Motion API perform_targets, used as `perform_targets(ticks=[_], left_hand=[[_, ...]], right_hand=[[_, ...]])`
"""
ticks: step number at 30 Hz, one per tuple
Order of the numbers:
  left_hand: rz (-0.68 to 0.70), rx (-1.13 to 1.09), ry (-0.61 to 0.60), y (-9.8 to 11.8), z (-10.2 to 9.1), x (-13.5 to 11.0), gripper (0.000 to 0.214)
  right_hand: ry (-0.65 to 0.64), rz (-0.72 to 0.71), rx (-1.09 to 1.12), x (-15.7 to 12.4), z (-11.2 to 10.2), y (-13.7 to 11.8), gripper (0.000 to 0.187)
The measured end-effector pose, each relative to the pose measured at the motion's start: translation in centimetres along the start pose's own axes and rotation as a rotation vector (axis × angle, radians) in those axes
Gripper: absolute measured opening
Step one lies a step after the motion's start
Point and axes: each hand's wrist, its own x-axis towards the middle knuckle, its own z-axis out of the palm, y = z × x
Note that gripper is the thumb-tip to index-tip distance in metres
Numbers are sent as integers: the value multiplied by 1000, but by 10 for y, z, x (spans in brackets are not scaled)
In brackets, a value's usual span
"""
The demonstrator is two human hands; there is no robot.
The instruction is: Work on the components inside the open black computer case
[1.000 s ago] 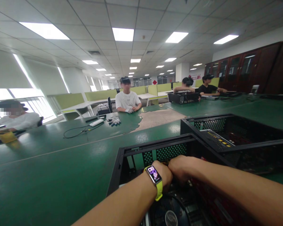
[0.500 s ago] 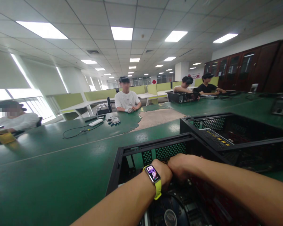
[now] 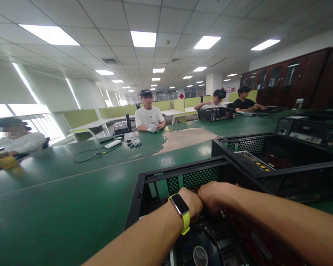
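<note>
The left hand (image 3: 192, 203) and the right hand (image 3: 212, 195) are pressed knuckle to knuckle inside an open black computer case (image 3: 183, 177), both curled down with their fingers hidden below the backs of the hands; whether they grip anything, I cannot tell. A smartwatch with a yellow-green strap (image 3: 181, 212) sits on the left wrist, its screen dark. Just below the hands, inside the case, a round cooling fan (image 3: 199, 253) lies flat, and red circuit boards (image 3: 255, 240) run under the right forearm. The perforated rear wall of the case stands just beyond the hands. The case rests on a green table (image 3: 58, 207). Touching its right side is a second open case (image 3: 280, 162) with a black unit bearing yellow marks inside. Farther off on the table lie a black cable (image 3: 91, 153), a white remote-like device (image 3: 113, 144) and a pair of white gloves (image 3: 135, 141). A person in a white shirt (image 3: 149, 117) sits at the far edge, another person (image 3: 16, 140) sits at the left, and two more people (image 3: 233, 101) sit at the far right by a further case
</note>
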Motion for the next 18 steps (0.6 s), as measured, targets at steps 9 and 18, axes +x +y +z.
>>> perform_targets(ticks=[9,18], left_hand=[[-25,-2,51,1,2,-1,34],[-65,-53,397,-13,-24,-60,27]], right_hand=[[14,11,56,-8,-3,-3,40],[323,-97,224,-62,-34,16,32]])
